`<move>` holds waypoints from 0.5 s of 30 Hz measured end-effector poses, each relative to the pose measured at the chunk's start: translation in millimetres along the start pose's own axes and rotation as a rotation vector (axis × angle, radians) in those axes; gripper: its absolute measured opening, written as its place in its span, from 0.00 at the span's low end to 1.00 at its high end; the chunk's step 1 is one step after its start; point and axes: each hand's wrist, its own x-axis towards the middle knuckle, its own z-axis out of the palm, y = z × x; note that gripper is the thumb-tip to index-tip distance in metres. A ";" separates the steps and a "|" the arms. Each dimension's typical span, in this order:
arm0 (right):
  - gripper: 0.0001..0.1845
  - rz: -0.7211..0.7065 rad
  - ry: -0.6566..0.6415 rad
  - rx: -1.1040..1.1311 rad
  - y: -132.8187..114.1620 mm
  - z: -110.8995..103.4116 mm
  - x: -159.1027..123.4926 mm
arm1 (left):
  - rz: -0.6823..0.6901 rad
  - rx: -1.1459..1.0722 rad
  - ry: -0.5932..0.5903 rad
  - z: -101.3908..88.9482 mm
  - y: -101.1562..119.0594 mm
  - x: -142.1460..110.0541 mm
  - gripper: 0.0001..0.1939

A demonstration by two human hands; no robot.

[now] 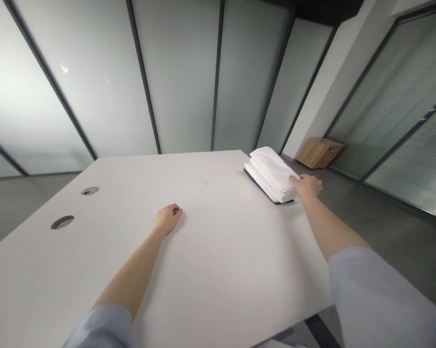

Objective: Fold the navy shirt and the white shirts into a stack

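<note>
A stack of folded white cloths [270, 171], with a dark piece at the bottom, lies at the far right corner of a white table [203, 251]. My right hand [307, 185] reaches to the near end of the stack and its fingers close on the edge of the cloths. My left hand [169, 217] rests on the table top near the middle, curled into a loose fist with nothing visible in it.
Two round cable holes [62, 222] [89, 191] sit at the table's left side. Frosted glass walls stand behind the table. A small wooden cabinet [319, 152] stands on the grey floor at the right.
</note>
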 end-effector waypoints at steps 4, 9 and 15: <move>0.17 -0.181 0.116 0.043 -19.2 -6.8 -0.3 | -0.002 -0.006 0.004 1.7 -0.6 0.6 0.11; 0.22 -0.232 0.161 0.054 -53.5 -8.1 -4.2 | 0.009 -0.011 0.009 0.9 -0.8 -0.5 0.11; 0.33 -0.018 -0.161 -0.169 -36.8 -3.0 3.5 | 0.031 -0.015 -0.006 0.3 -0.4 -2.3 0.11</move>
